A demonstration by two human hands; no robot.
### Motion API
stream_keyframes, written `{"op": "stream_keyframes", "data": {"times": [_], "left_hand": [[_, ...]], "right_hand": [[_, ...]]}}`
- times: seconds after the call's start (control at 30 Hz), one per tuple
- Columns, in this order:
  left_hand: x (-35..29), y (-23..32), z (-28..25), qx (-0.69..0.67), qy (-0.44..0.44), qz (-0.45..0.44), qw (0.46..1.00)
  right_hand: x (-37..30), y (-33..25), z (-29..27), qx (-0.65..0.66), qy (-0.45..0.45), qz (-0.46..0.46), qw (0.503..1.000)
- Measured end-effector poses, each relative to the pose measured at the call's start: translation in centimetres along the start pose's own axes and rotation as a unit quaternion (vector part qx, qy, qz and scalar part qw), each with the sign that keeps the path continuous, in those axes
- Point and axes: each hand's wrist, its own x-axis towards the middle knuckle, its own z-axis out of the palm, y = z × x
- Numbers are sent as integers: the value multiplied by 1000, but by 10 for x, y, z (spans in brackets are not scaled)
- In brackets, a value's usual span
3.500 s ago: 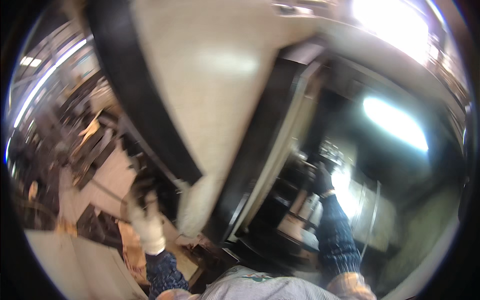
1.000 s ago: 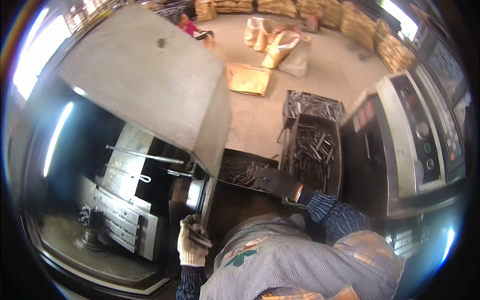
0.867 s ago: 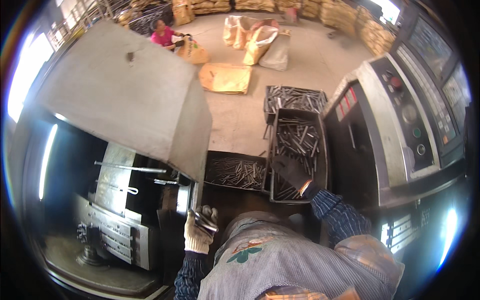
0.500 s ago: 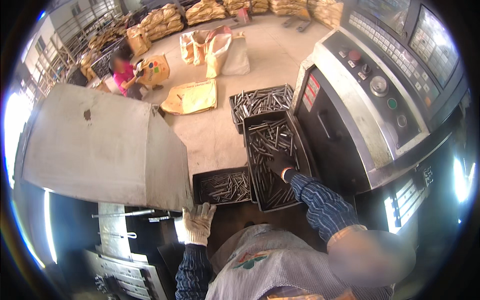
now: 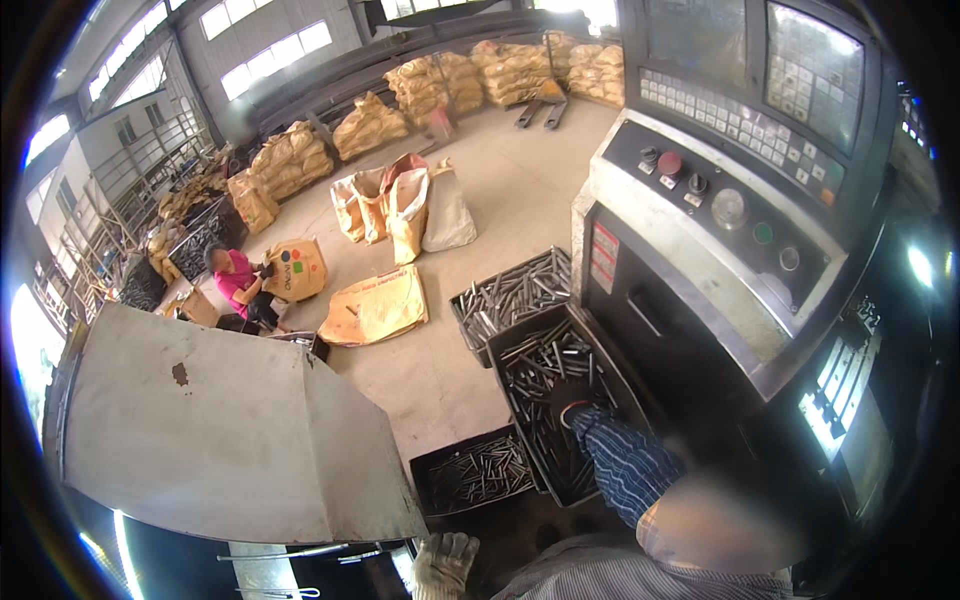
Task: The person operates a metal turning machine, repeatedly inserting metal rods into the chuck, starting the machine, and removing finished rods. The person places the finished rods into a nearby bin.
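My right hand, in a dark glove, reaches down into a long black bin of loose metal rods. It touches the rods, but its fingers merge with the dark metal, so their grip is unclear. My left hand wears a pale knitted glove. It is by the lower corner of a grey metal housing, fingers apart and nothing visible in them. Between the housing and the long bin sits a smaller black bin with thinner rods.
Another black bin of rods adjoins the long bin's far end. A machine control panel rises at right. Ahead lie a flat yellow sack and upright open sacks. A person in pink crouches far left, holding a sack. A pallet jack stands behind.
The view has tilted up, so the scene sits lower and more background shows. My right hand stays among the rods; my left hand stays near the housing corner.
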Motion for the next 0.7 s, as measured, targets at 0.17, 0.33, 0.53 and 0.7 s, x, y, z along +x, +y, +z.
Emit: {"op": "stream_keyframes", "data": {"times": [0.17, 0.33, 0.53, 0.7], "left_hand": [[92, 72, 89, -462, -8, -162, 872], [138, 135, 194, -230, -49, -194, 952], [164, 130, 340, -143, -317, -210, 914], [151, 112, 501, -85, -544, -228, 803]], "right_hand": [[-26, 39, 33, -38, -95, -85, 991], [-114, 84, -23, 315, -9, -227, 921], [-310, 203, -118, 551, 63, -198, 808], [-475, 299, -172, 612, 142, -29, 778]]}}
